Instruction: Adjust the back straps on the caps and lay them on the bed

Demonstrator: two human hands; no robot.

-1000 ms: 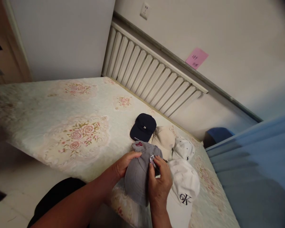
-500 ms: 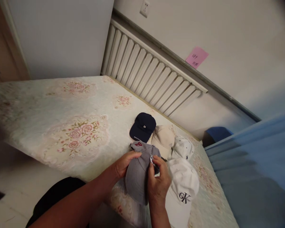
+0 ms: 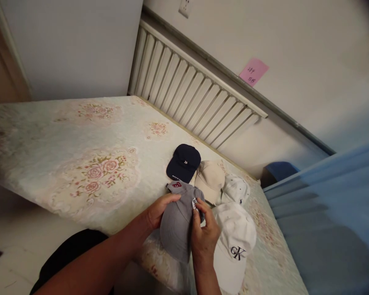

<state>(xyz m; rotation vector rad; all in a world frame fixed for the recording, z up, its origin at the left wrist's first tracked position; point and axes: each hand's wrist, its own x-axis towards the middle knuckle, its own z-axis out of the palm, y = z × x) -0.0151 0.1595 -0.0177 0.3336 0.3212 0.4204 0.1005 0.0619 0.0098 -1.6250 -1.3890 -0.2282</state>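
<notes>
A grey baseball cap (image 3: 176, 231) with a red emblem is held above the near edge of the floral-covered surface, its brim pointing toward me. My left hand (image 3: 162, 208) grips the cap's left side, thumb on top. On the right side, my right hand (image 3: 204, 229) pinches a small white tag (image 3: 194, 203) at the cap's edge between thumb and fingers. Just beyond lies a navy cap (image 3: 184, 163). Beside it sit a beige cap (image 3: 210, 180), a white cap with a small dark logo (image 3: 235, 189) and a white cap with black letters (image 3: 236, 229).
The floral cover (image 3: 95, 172) stretches away to the left. A radiator (image 3: 190, 90) runs along the wall behind, with a pink note (image 3: 253, 71) above it. At right hangs a blue curtain (image 3: 335, 213), and a dark blue object (image 3: 279, 172) stands in the corner.
The view has shifted slightly. Both hands keep their hold on the grey cap, and the white tag shows a little more between the right fingers.
</notes>
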